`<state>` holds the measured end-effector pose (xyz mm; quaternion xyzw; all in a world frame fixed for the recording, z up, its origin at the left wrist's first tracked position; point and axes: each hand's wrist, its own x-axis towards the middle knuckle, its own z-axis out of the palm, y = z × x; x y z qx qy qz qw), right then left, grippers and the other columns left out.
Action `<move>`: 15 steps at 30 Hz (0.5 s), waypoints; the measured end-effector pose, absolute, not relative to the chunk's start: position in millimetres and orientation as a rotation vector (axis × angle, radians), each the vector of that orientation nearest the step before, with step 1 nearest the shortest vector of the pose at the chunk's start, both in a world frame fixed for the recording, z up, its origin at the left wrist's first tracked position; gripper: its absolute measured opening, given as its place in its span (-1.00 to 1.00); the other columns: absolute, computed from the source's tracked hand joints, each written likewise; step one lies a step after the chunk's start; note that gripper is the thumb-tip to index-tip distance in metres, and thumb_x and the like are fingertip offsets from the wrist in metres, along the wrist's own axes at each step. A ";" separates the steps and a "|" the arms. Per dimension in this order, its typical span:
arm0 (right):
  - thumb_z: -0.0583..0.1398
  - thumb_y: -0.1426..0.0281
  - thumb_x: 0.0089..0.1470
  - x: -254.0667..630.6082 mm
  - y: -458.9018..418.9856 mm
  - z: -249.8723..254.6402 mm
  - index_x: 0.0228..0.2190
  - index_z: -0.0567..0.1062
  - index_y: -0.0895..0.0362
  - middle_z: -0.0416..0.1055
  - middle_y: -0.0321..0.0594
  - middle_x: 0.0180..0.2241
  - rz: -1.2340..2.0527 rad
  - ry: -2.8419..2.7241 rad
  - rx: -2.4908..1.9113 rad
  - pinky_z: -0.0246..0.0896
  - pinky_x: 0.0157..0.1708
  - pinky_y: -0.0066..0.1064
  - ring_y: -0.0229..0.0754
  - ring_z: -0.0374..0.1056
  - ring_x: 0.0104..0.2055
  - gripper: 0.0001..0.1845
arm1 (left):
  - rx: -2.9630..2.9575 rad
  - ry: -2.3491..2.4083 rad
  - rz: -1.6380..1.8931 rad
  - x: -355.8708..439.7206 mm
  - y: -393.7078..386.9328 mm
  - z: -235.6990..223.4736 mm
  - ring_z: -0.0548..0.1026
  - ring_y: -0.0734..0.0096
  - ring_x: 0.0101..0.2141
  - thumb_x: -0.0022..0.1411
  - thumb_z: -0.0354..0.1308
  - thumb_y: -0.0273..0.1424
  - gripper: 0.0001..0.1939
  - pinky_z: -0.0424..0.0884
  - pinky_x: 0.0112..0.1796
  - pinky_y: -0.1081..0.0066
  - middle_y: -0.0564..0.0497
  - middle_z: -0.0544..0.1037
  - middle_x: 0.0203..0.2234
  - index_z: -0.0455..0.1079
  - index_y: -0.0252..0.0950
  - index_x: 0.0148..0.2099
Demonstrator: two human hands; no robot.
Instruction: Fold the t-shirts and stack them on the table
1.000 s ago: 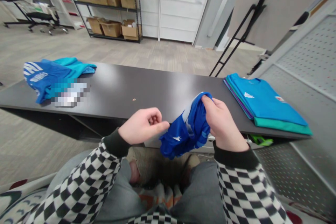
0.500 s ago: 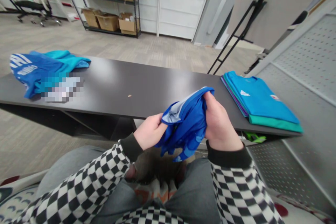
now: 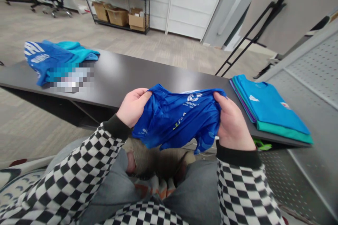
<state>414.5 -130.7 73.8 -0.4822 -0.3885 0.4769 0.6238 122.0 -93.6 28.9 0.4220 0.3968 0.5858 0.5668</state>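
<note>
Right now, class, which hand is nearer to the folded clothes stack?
Right: the right hand is just left of the folded clothes stack, not touching it; the left hand is farther left, across the blue garment.

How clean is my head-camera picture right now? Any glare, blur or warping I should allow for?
Head view: pale glare patches on the dark tabletop; small print on the royal-blue jersey too soft to read; mosaic blocks hiding part of the left-hand heap of shirts; white cabinet leaning at the top edge, probably from camera tilt and wide-angle stretch.
</note>
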 end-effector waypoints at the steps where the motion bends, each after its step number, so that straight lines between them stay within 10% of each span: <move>1: 0.57 0.09 0.07 414.2 -130.3 73.0 -0.24 0.65 0.02 0.71 -0.22 -0.32 1.088 -0.889 -1.107 0.69 -0.14 -0.10 0.12 0.72 -0.12 -0.63 | 0.970 0.905 1.366 121.6 -93.2 29.2 0.52 0.38 -0.43 0.14 0.63 -0.06 -0.55 0.48 -0.32 0.40 0.00 0.63 -0.43 0.59 -0.30 -0.24; 15: 0.56 -0.10 -0.01 419.5 -81.7 12.7 -0.24 0.56 0.03 0.64 -0.27 -0.43 1.074 -0.809 -1.140 0.69 -0.14 -0.11 0.06 0.69 -0.19 -0.43 | 1.228 0.936 1.265 120.8 -94.2 24.6 0.21 0.46 -0.50 0.33 0.44 0.12 -0.45 0.22 -0.44 0.44 0.12 0.35 -0.53 0.46 -0.25 -0.34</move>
